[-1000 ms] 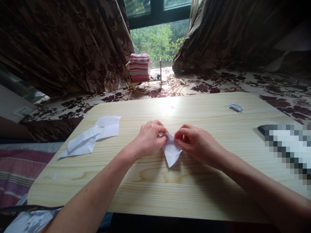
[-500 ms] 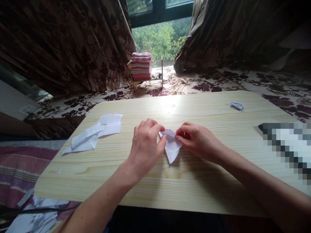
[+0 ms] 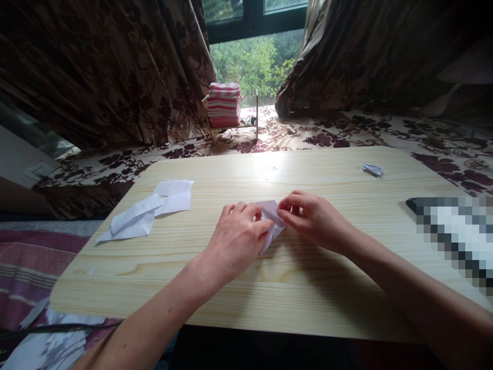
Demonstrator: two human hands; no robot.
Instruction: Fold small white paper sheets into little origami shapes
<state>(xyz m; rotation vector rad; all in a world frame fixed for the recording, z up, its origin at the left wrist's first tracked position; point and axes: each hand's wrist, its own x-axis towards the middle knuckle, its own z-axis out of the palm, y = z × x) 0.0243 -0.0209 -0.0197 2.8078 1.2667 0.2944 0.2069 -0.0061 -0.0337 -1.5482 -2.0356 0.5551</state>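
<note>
A small folded sheet of white paper (image 3: pixel 269 209) is between my two hands, near the middle of the wooden table (image 3: pixel 327 308). My left hand (image 3: pixel 241 234) is closed on its left side, with thumb and forefinger lying over the paper and covering part of it. From the right, my right hand (image 3: pixel 311 218) pinches the paper's edge between thumb and fingertips. The lower point of the paper shows just below my left thumb.
Loose paper pieces (image 3: pixel 134 218) lie on the table's left. A small folded paper (image 3: pixel 372 170) is at the back right, near a blurred-out dark-edged object (image 3: pixel 454 226). Beyond the table, striped folded cloths (image 3: pixel 223 105) sit on a small stand. Scraps (image 3: pixel 50 339) lie lower left.
My left hand has shifted right and down over the paper, its thumb and forefinger now covering more of it. The paper's top edge has tilted up, and my right hand keeps its pinch.
</note>
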